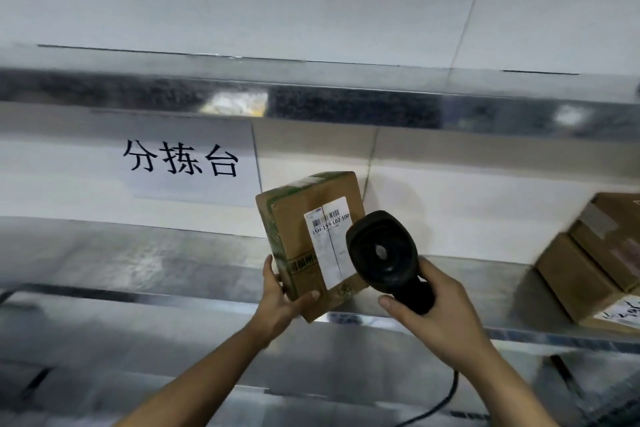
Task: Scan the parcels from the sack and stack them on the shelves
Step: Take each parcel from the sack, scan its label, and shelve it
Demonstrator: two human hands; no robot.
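Facing metal shelves (138,253), gripping a stiff, seemingly light cardboard parcel (294,229) by its lower corner with left hand (280,302), clutching barcode scanner (381,250) in right hand (440,312).

Bright even light, glare on the metal shelf (346,104), edges perhaps motion-blurred.

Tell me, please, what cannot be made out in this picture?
- Head view: the label on the parcel has print too small to read; the scanner covers its lower right edge.
- Head view: the stacked boxes are blurred, cut off by the right edge.
- Head view: the right hand hides the scanner's handle; the cable leaves the bottom edge.
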